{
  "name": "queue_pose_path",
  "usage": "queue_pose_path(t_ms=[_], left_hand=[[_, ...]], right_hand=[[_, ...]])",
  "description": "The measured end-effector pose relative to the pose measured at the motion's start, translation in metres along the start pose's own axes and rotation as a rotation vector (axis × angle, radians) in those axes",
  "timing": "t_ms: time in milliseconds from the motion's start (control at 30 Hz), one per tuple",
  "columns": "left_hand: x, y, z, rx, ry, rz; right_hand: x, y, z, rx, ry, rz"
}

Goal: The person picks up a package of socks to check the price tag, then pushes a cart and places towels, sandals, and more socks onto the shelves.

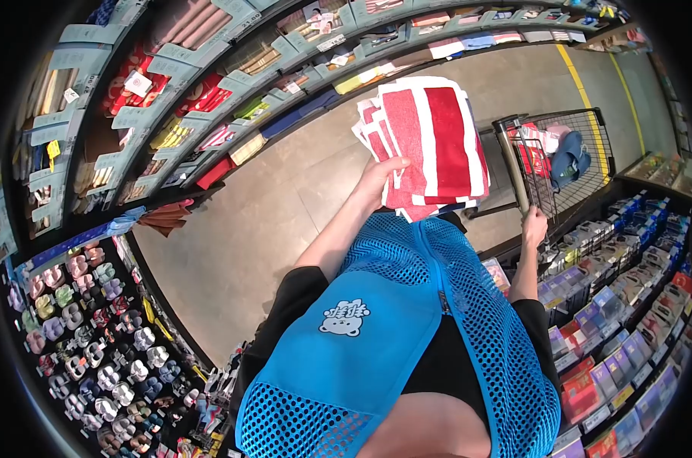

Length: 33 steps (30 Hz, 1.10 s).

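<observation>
My left hand (383,179) is closed on a stack of folded red-and-white striped towels (447,114), held up in front of my chest. The thumb lies over the near face of the stack, and the other fingers are hidden behind it. Off to the right, my right hand (535,224) grips the near end of the handle of a black wire shopping cart (607,141). Inside the cart are a pair of blue slippers (570,160) and some red, white and pink items (540,145).
Shelves of folded towels in light-blue boxes (170,57) curve along the left and far side. A rack of slippers (109,359) stands at lower left. Packaged goods (621,336) fill shelves at lower right. Grey floor (224,229) carries yellow lines (579,76) beyond the cart.
</observation>
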<state>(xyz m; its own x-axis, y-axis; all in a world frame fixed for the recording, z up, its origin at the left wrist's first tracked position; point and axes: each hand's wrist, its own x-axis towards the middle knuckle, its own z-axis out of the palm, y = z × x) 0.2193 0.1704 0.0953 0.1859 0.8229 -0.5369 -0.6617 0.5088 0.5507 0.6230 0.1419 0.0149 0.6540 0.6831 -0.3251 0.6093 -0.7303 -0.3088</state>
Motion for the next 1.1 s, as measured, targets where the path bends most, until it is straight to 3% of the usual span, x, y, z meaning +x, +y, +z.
queue_pose_path(t_ms=[167, 233, 300, 333, 367, 400, 433, 467, 500, 533, 600, 633, 667, 700, 733, 767, 800, 833, 900, 1033, 1100], left_hand=[[0.000, 0.007, 0.005, -0.004, -0.014, 0.025], [-0.004, 0.012, 0.005, 0.028, -0.018, 0.021], [-0.014, 0.016, 0.000, 0.063, -0.011, 0.005], [-0.017, 0.018, -0.003, 0.030, -0.013, -0.050], [-0.018, 0.022, -0.007, 0.001, -0.019, -0.108], [-0.016, 0.015, -0.023, -0.042, -0.020, -0.143], [-0.018, 0.014, -0.031, -0.102, -0.054, -0.174], [-0.022, 0.012, -0.037, -0.165, -0.081, -0.205], [-0.032, 0.019, -0.028, -0.128, -0.056, -0.204], [-0.034, 0.019, -0.034, -0.134, -0.042, -0.196], [-0.040, 0.017, -0.047, 0.156, 0.035, -0.080], [-0.047, 0.018, -0.046, 0.082, 0.105, -0.061], [-0.055, 0.019, -0.049, 0.056, 0.127, -0.015], [-0.064, 0.019, -0.055, 0.041, 0.196, 0.000], [-0.070, 0.015, -0.059, 0.023, 0.266, 0.011], [-0.075, 0.009, -0.067, -0.036, 0.296, 0.050], [-0.080, 0.008, -0.071, -0.075, 0.317, 0.100], [-0.086, 0.005, -0.073, -0.130, 0.380, 0.100], [-0.097, -0.001, -0.081, -0.198, 0.424, 0.182], [-0.121, -0.003, -0.108, -0.257, 0.462, 0.256], [-0.133, -0.004, -0.123, -0.286, 0.464, 0.329]], right_hand=[[0.011, 0.014, 0.004, 0.167, -0.129, 0.064], [-0.005, -0.006, -0.003, 0.177, 0.271, -0.327], [-0.022, -0.045, -0.002, 0.570, 0.292, -0.533], [-0.029, -0.065, 0.009, 0.776, 0.131, -0.580], [-0.041, -0.086, 0.018, 0.877, -0.120, -0.467], [-0.056, -0.107, 0.027, 0.920, -0.429, -0.288], [-0.087, -0.146, 0.024, 0.898, -0.588, 0.071], [-0.105, -0.163, 0.027, 1.178, -0.951, 0.131], [-0.113, -0.167, 0.040, 1.171, -0.930, 0.009], [-0.132, -0.191, 0.024, 1.333, -1.001, 0.264], [-0.116, -0.180, 0.026, 1.498, -1.467, 0.166], [-0.092, -0.169, 0.026, 1.321, -1.141, -0.190], [-0.079, -0.161, 0.025, 0.979, -0.465, -0.654], [-0.081, -0.165, -0.013, 0.271, 0.085, -0.905], [-0.051, -0.139, -0.013, 0.035, 0.359, -0.980], [-0.019, -0.108, 0.001, 0.251, 0.264, -0.853], [-0.010, -0.089, 0.003, 0.111, 0.222, -0.689], [0.014, -0.065, 0.010, 0.197, -0.143, -0.485], [0.043, -0.044, 0.031, 0.358, -0.381, -0.273], [0.037, -0.096, 0.032, 0.431, -0.396, -0.297], [0.059, -0.107, 0.048, 0.254, -0.274, -0.335]])
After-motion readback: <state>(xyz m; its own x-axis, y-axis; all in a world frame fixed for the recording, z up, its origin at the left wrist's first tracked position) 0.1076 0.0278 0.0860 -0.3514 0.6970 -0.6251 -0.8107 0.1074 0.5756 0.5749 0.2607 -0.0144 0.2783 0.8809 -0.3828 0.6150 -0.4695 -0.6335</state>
